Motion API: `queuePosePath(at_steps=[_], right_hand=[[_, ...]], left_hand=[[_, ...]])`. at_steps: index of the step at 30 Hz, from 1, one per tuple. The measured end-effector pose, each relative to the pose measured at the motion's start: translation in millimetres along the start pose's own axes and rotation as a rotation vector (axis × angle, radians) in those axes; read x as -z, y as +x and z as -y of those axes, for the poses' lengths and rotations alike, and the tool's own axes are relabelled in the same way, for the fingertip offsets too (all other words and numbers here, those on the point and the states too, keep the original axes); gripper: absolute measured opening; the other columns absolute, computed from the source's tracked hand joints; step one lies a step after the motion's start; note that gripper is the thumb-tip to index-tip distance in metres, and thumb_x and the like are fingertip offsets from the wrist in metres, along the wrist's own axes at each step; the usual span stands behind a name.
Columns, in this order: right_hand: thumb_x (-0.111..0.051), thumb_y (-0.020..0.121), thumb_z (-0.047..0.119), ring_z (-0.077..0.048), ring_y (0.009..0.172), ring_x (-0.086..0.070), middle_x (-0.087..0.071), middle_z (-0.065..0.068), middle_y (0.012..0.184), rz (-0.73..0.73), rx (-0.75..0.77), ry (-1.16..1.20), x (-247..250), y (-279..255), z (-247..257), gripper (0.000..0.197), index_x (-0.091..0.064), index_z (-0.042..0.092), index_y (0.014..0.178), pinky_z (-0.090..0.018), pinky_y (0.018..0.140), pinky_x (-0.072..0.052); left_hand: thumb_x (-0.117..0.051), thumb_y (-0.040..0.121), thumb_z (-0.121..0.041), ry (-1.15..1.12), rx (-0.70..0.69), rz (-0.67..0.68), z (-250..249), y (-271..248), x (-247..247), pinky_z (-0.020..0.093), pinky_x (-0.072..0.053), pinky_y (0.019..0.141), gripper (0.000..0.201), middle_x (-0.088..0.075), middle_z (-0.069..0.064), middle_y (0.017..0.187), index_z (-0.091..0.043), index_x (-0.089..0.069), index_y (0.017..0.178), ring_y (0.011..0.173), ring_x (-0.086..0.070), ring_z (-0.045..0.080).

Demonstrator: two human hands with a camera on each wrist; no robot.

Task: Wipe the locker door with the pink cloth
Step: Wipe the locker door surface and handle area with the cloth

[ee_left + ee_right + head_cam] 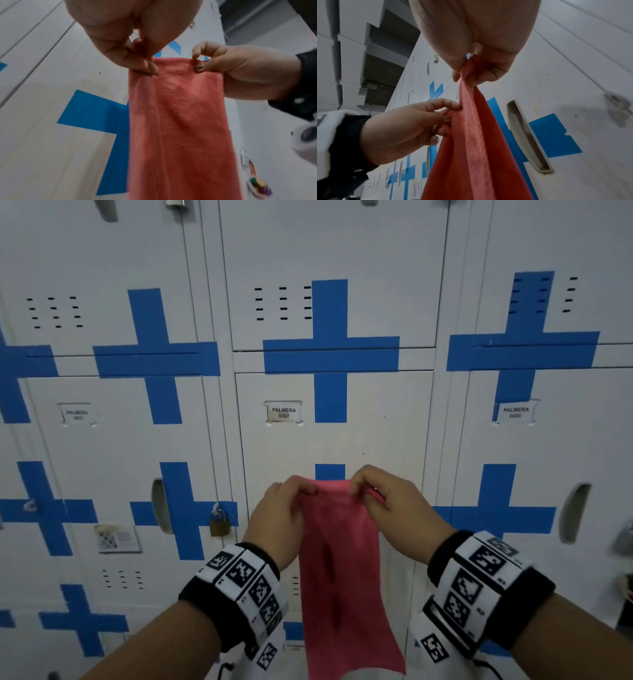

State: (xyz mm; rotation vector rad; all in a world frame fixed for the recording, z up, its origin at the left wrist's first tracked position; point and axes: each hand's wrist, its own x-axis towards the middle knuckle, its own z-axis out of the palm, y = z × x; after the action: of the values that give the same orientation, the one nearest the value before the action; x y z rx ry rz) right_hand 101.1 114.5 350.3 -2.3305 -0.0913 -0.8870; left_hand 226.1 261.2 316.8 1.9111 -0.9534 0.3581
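A pink cloth [342,570] hangs folded lengthways in front of the middle locker door [376,419], a dirty cream-white panel with a blue taped cross and a name label. My left hand [281,508] pinches the cloth's top left corner and my right hand [380,494] pinches the top right corner. In the left wrist view the cloth [180,121] drops straight down from both hands, with my left hand [147,66] above and my right hand [199,65] beside it. The right wrist view shows the cloth [471,142] held by my right hand [471,71] and left hand [448,115], just clear of the door.
Rows of white lockers with blue tape crosses fill the view. A brass padlock [219,522] hangs on the left neighbour's door. A recessed handle [529,136] sits in the door beside the cloth. Keys with a coloured fob [259,186] hang at the right.
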Motion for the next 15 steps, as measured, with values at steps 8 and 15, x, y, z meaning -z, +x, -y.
queuePosePath(at_steps=[8,15], right_hand=[[-0.048,0.093,0.009,0.013,0.110,-0.040,-0.042,0.019,0.127,0.103,0.113,-0.039,-16,11,6,0.053,-0.037,0.035,0.137,-0.006,0.095,-0.031],[-0.050,0.094,0.025,-0.010,0.143,-0.003,0.000,0.008,0.157,-0.164,-0.076,-0.452,13,9,-52,0.070,-0.005,0.032,0.147,-0.035,0.117,-0.012]], left_hand=[[-0.051,0.092,-0.008,-0.119,-0.149,-0.382,-18,40,23,0.003,-0.037,0.085,0.030,-0.041,-0.008,0.112,-0.024,-0.054,0.118,0.093,-0.051,-0.004],[-0.054,0.089,-0.008,0.163,-0.301,-0.346,-2,81,50,0.034,-0.031,0.110,0.059,-0.030,-0.003,0.143,-0.025,-0.033,0.142,0.129,-0.033,0.015]])
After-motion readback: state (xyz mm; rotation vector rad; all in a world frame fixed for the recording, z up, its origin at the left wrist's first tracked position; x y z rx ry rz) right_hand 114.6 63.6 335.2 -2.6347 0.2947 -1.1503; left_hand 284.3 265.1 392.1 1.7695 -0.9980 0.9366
